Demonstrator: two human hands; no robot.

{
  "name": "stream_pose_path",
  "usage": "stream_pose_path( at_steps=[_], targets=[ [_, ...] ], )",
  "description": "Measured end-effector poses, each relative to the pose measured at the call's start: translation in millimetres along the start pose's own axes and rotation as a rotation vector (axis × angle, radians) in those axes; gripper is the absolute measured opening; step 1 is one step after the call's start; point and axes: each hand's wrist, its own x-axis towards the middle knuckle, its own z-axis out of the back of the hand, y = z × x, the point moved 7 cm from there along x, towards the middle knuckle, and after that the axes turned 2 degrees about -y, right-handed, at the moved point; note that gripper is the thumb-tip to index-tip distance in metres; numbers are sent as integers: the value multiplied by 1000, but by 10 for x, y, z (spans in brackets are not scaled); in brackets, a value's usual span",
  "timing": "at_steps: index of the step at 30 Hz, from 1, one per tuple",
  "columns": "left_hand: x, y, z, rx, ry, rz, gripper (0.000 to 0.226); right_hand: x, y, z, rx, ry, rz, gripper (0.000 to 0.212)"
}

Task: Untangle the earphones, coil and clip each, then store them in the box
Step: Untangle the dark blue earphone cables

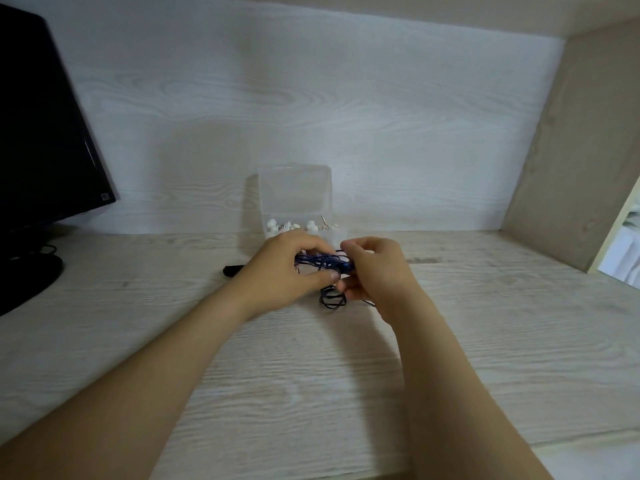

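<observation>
Both hands work just above the desk (311,375): the left hand (287,271) grips a blue coil (320,263), the right hand (372,268) pinches its end. White earphones (292,227) already lie in the open box (294,188); a black cord (332,297) waits below.

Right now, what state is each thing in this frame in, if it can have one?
Left hand: grips the blue bundle.
Right hand: pinches the bundle's end.
Blue earphones: bunched into a bundle, held between both hands.
Black cord: loose loops below the hands, not coiled.
Clear box: lid open, standing upright.
White earphones: lying in the box.
Monitor: screen dark.
</observation>
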Motion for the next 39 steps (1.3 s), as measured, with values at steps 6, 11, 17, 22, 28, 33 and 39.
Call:
stream_pose_path(
  at_steps=[6, 11, 17, 22, 28, 33, 39],
  targets=[
    [-2, 13, 8, -40, 0, 30, 28, 26, -103, 9, -45, 17, -106, 18],
    [-4, -8, -8, -30, 28, 59, 17, 30, -90, -40, 128, 74, -122, 15],
    [19, 49, -38, -142, 82, 120, 24, 66, 10, 38, 1, -33, 74, 20],
    [32, 193, -58, -149, 71, 152, 18, 53, 56, 0, -14, 20, 119, 14],
    [34, 282, -34, -142, 31, 193, 21, 63, 154, -1, -130, -26, 306, 20],
    [47, 292, 15, -125, 5, 201, 14, 100, 154, 19, -224, -126, 364, 17],
    [49, 310, 69, -166, -56, 226, 17, 158, 34, 236, -225, -296, 219, 25]
  ],
)
